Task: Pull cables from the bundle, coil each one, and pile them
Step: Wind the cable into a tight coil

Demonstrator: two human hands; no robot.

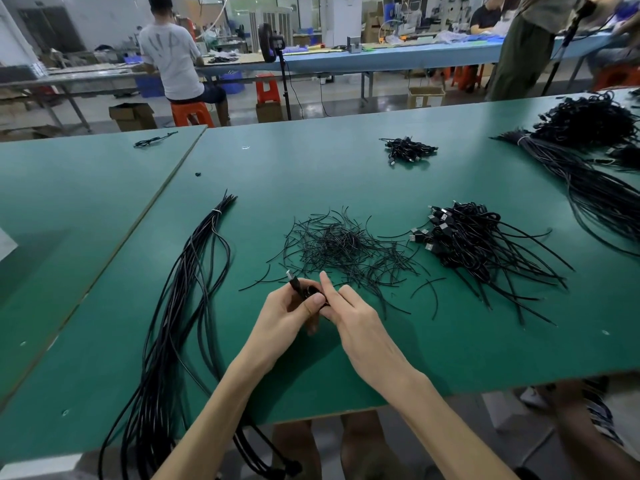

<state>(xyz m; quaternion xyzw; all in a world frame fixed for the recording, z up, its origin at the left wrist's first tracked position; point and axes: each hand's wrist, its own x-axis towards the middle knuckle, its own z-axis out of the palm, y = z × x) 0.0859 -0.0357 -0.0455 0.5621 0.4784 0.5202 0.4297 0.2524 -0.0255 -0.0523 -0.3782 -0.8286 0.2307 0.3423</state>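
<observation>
L hand & R hand pinch a small coiled cable w/ curled fingers, right of the bundle; light, floppy, prob. springs open, so grip across the loops.

Table top was flat teal green and unpatterned; the seam strip between boards was pale tan. Cable bundle at left was glossy black, with a whitish tie. Held cable was black, its plug tip silver. Loose short strands were black. Coiled pile was black, with plug faces showing silver-white. Far small pile and right-hand bundle were black. Stools were orange-red. Far bench had a light blue top. Seated person's shirt was white with a faint grey streaked print. Crates were blue; cartons were brown.
</observation>
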